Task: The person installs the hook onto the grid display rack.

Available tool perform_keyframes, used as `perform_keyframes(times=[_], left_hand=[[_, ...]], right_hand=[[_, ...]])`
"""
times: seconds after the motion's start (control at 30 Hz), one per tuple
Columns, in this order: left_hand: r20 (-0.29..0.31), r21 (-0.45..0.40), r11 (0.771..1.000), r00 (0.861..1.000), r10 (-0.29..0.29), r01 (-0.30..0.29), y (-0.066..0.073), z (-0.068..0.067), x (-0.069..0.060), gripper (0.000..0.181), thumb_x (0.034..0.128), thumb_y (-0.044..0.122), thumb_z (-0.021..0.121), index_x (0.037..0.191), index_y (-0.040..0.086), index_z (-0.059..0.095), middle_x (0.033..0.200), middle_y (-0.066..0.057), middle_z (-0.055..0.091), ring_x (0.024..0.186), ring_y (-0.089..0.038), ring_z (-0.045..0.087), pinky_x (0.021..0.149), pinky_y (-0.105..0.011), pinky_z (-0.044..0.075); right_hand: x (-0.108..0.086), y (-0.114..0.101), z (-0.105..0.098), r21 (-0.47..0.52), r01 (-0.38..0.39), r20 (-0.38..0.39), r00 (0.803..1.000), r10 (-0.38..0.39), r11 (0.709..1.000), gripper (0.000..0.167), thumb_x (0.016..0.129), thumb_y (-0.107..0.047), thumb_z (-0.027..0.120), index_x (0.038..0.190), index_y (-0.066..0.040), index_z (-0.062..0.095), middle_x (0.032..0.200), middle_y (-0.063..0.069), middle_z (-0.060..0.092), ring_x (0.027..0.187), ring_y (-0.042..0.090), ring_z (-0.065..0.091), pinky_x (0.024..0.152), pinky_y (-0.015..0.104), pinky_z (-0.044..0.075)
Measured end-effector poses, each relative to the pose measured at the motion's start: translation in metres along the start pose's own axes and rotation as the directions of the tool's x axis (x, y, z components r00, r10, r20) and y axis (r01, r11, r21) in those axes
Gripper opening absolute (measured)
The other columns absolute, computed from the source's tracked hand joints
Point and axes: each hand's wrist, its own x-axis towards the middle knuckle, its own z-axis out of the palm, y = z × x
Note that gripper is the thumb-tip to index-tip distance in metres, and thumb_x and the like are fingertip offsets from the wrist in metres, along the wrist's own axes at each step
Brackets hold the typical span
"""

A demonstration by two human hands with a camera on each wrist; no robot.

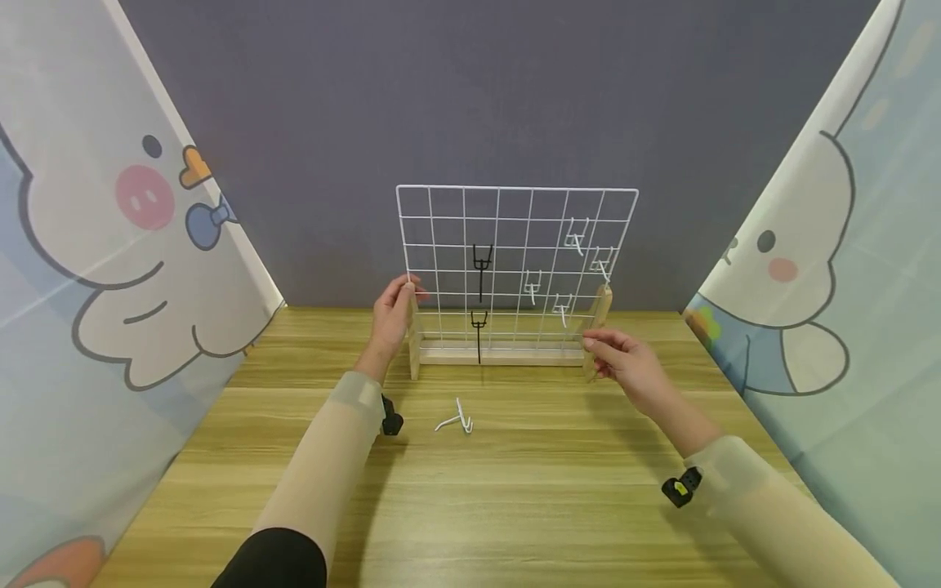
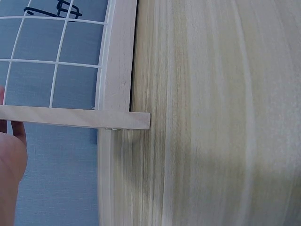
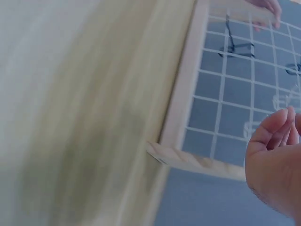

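A white wire grid rack stands upright on wooden side posts. My left hand grips the left post near its top, fingers reaching behind it. My right hand is beside the right post, fingers loosely curled with no object visible between them; whether they touch the post is hard to tell. Two black hooks hang on the grid's left half. Several white hooks hang toward its right. A loose white hook lies on the table before the rack.
The wood-grain table extends toward me in front of the rack. Behind it rises a dark grey panel. Fabric with cartoon figures covers the left side and the right side.
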Motion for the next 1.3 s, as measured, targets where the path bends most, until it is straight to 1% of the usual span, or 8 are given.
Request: perform_keyframes(times=[0.17,0.3,0.43,0.53,0.73,0.83,1.07,1.3], left_hand=[[-0.011,0.002,1.000,1.000,0.004,-0.004,0.000,0.001,0.001,0.026,0.1170,0.021,0.053,0.127,0.003,0.069,0.105,0.002,0.079,0.116,-0.040,0.072,0.080,-0.021,0.057],[-0.020,-0.020,1.000,1.000,0.009,-0.009,-0.001,0.001,0.002,0.035,0.1171,0.018,0.052,0.135,-0.011,0.062,0.114,-0.017,0.076,0.116,-0.041,0.072,0.107,-0.037,0.059],[-0.030,-0.023,1.000,1.000,0.005,-0.006,-0.001,0.002,0.002,0.036,0.1170,0.016,0.052,0.137,-0.014,0.060,0.118,-0.028,0.072,0.118,-0.045,0.071,0.115,-0.052,0.055],[-0.030,-0.028,1.000,1.000,0.007,-0.008,-0.001,0.003,0.002,0.036,0.1167,0.014,0.052,0.137,-0.014,0.059,0.116,-0.024,0.074,0.117,-0.046,0.071,0.115,-0.053,0.055],[-0.032,-0.021,1.000,0.999,-0.005,0.005,-0.002,0.002,0.003,0.037,0.1167,0.017,0.052,0.138,-0.013,0.058,0.105,-0.002,0.077,0.115,-0.042,0.072,0.095,-0.028,0.059],[-0.035,-0.029,1.000,0.999,-0.001,0.000,-0.003,0.002,0.003,0.035,0.1165,0.017,0.053,0.136,-0.012,0.060,0.105,-0.004,0.078,0.114,-0.042,0.073,0.087,-0.023,0.058],[-0.029,-0.026,1.000,1.000,0.007,-0.008,-0.005,0.001,0.003,0.031,0.1163,0.018,0.053,0.131,-0.007,0.064,0.100,0.007,0.078,0.113,-0.041,0.074,0.096,-0.026,0.060],[-0.010,-0.009,1.000,1.000,0.021,-0.022,-0.003,0.001,0.002,0.034,0.1167,0.018,0.052,0.134,-0.011,0.061,0.097,0.016,0.077,0.103,-0.019,0.076,0.090,-0.027,0.060]], right_hand=[[0.000,0.022,0.015,-0.089,-0.055,0.051,0.997,0.060,0.994,0.029,0.110,-0.023,0.070,0.134,-0.007,0.072,0.096,-0.010,0.067,0.080,0.009,0.063,0.074,0.025,0.062],[0.001,0.036,0.027,-0.151,-0.069,0.113,0.990,0.086,0.986,0.044,0.110,-0.021,0.070,0.143,0.006,0.062,0.097,-0.005,0.068,0.082,0.012,0.064,0.075,0.028,0.062],[0.002,0.047,0.039,-0.186,-0.063,0.199,0.975,0.100,0.981,0.047,0.109,-0.018,0.069,0.144,0.011,0.059,0.099,0.003,0.068,0.083,0.015,0.063,0.072,0.027,0.059],[0.004,0.053,0.050,-0.214,-0.044,0.255,0.962,0.100,0.976,0.045,0.109,-0.016,0.069,0.144,0.011,0.060,0.097,0.009,0.069,0.082,0.017,0.064,0.069,0.026,0.057],[0.008,0.057,0.075,-0.294,-0.016,0.321,0.940,0.115,0.956,0.037,0.109,-0.018,0.070,0.138,0.005,0.068,0.099,0.016,0.071,0.081,0.019,0.063,0.068,0.026,0.056],[0.012,0.059,0.087,-0.316,-0.003,0.351,0.929,0.120,0.949,0.034,0.108,-0.018,0.071,0.136,0.001,0.071,0.104,0.017,0.072,0.082,0.019,0.065,0.068,0.026,0.056],[0.021,0.061,0.110,-0.327,0.009,0.404,0.905,0.132,0.945,0.032,0.106,-0.018,0.073,0.135,-0.004,0.073,0.107,0.012,0.073,0.087,0.020,0.068,0.071,0.027,0.058],[0.031,0.060,0.128,-0.328,0.019,0.439,0.889,0.134,0.945,0.032,0.105,-0.020,0.075,0.132,-0.004,0.074,0.102,0.013,0.072,0.086,0.020,0.067,0.071,0.029,0.059]])
